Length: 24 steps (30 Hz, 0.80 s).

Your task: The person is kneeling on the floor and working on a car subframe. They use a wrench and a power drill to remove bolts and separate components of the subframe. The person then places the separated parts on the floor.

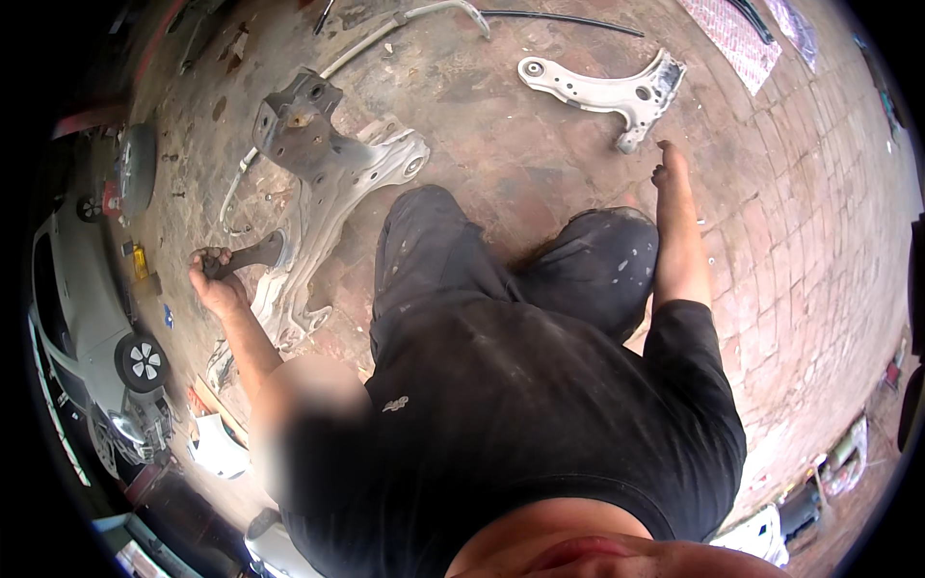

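A grimy metal car subframe point(332, 197) lies on the ground left of my knees, with dark brackets and paler, scuffed arms. My left hand point(220, 281) is closed round the end of its dark left arm, fingers curled over the metal. Off to the right, my right hand point(673, 169) hangs just beside the lower end of a pale control arm point(597, 89), seemingly apart from it. Seen edge-on, this hand has its fingers stretched forward and holds nothing visible. The control arm lies flat, a round bushing at its left end.
A bent pale bar point(371, 43) runs behind the subframe, and a thin dark rod point(568, 19) lies farther back. Printed plastic sheets point(737, 39) are at the far right. A wheel point(138, 169) and a grey car point(82, 279) stand left. Small bolts dot the brick floor.
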{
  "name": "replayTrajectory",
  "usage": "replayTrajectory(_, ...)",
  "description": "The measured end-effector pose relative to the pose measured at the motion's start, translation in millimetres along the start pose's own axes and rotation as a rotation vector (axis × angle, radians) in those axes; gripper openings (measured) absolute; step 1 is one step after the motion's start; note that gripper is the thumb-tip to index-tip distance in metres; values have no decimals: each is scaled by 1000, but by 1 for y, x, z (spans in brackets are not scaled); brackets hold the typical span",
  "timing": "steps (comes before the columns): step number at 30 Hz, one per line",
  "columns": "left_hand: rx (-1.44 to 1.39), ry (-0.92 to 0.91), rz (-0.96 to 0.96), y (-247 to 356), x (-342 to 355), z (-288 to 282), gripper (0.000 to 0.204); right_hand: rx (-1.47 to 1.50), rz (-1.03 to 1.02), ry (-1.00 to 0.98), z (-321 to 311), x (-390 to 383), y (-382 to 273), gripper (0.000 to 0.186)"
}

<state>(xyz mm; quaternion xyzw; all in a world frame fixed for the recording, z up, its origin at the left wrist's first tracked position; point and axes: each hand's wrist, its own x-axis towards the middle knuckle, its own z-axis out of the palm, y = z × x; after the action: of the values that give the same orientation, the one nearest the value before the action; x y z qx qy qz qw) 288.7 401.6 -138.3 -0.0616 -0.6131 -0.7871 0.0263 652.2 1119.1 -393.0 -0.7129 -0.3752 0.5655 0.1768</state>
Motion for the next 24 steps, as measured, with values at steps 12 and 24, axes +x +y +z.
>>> replayTrajectory(12,202,149,-135,17,-19,-10,24,-330,-663,-973,228,-284,-98,87)
replayTrajectory(24,472,162,-162,35,-44,54,23,-157,-1380,-1213,319,-410,-46,76)
